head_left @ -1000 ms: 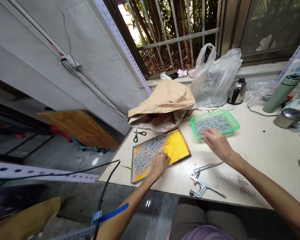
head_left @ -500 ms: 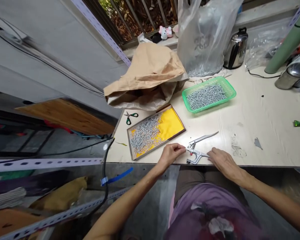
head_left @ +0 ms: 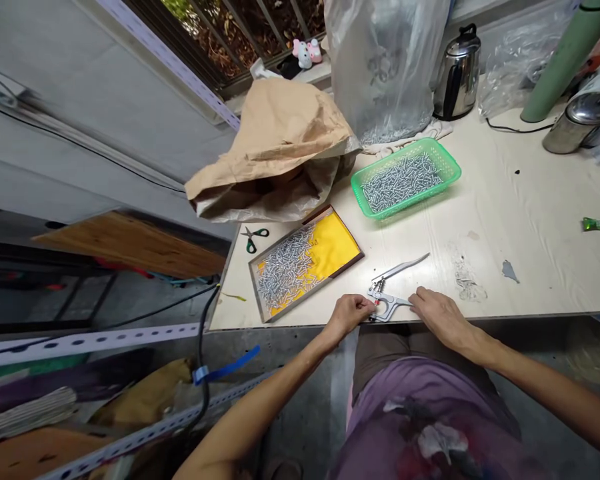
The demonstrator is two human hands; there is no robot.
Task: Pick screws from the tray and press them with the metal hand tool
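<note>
Grey metal snap-fastener pliers (head_left: 391, 302) lie at the table's front edge, with one long handle angled up and away and a spring between the arms. My right hand (head_left: 437, 312) has its fingers closed on the end of the near handle. At the jaws, by a small red part, my left hand (head_left: 349, 313) is pinched closed; whatever sits between its fingertips is too small to make out. A shallow tray (head_left: 336, 269) with a yellow lining and a heap of small silvery metal pieces (head_left: 285, 270) lies just beyond my left hand.
A green basket (head_left: 405, 208) of similar metal pieces stands farther back. Behind the tray are a brown paper bag (head_left: 280, 143) and scissors (head_left: 253, 239). A plastic bag (head_left: 385, 73), steel kettle (head_left: 459, 73) and steel pot (head_left: 577, 123) line the back.
My left fingertips have moved from the upper jaw area down to the lower jaw tip. The right hand keeps its hold on the handle. The whole view has shifted slightly.
</note>
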